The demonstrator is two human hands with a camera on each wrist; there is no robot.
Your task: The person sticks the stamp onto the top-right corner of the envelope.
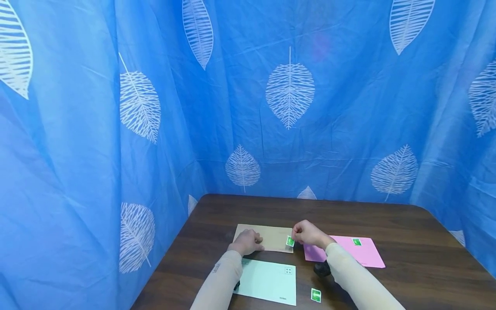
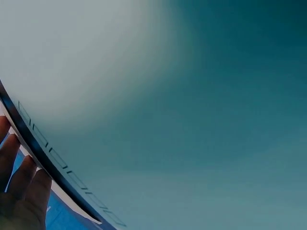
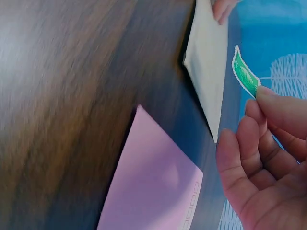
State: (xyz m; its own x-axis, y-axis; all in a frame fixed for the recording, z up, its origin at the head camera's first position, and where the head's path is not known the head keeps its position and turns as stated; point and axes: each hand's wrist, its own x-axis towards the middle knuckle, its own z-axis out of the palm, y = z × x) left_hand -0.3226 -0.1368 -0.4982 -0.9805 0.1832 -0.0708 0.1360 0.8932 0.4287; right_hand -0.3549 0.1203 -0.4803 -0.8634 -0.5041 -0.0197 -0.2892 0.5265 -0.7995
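You pinch a small green stamp (image 1: 290, 241) with a white border by its edge, between the thumb and fingers of your right hand (image 1: 308, 232); the other fingers curve loosely. The stamp is raised and slightly curled, apart from the tan envelope (image 1: 271, 238), and from the head view it shows against that envelope's right end. Your left hand (image 1: 247, 242) rests on the left part of the tan envelope, its fingers extended and side by side in the left wrist view, with a moderate spread between thumb and fingers.

To the right, partly behind your right forearm, lies the pink envelope (image 1: 369, 254), with a green stamp on it near its far edge. Nearer you, just beside the tan one, lies the mint envelope (image 1: 269, 282), with a small printed square near its far right corner. A loose stamp (image 1: 315, 295) lies to the right of that envelope, on the dark wooden table (image 1: 422, 258). Beyond the table hangs a blue curtain (image 1: 248, 103) with white leaf prints.
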